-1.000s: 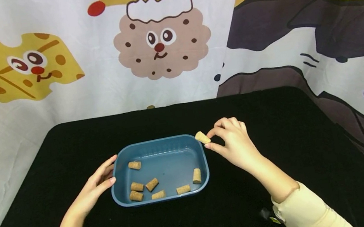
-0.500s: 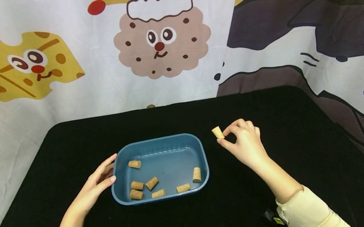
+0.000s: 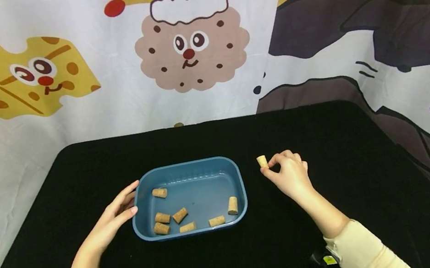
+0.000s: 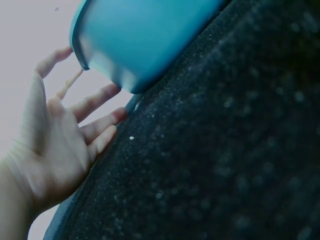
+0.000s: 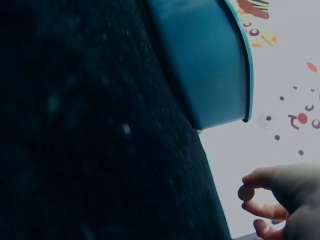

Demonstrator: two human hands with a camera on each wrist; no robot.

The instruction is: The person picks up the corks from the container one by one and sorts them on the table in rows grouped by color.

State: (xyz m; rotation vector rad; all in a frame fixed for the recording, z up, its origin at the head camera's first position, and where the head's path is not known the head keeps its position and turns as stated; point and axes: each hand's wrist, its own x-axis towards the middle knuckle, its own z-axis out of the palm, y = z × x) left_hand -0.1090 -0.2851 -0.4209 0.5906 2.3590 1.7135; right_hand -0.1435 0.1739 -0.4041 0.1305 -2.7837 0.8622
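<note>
In the head view, my right hand [image 3: 292,173] pinches a pale tapered cork [image 3: 262,161] between thumb and fingertips, to the right of a blue rectangular tub [image 3: 203,193]. The right wrist view shows the round end of that cork [image 5: 245,193] between thumb and finger. My left hand [image 3: 112,218] touches the tub's left end, its thumb at the rim. Seen from the left wrist, the fingers of the left hand [image 4: 60,140] are spread and fairly straight against the tub's outer wall [image 4: 140,40]. Several brown and paler corks [image 3: 180,215] lie inside the tub, mostly along its near side.
The tub stands on a black cloth-covered table [image 3: 234,265]. Behind the table's far edge hangs a white curtain [image 3: 112,117] with cartoon prints. Dark devices are strapped near both cream sleeves [image 3: 365,246].
My right hand has carried the pinched cork from over the tub's right rim out to the right, lowering it slightly most recently. The left hand and tub have stayed in place.
</note>
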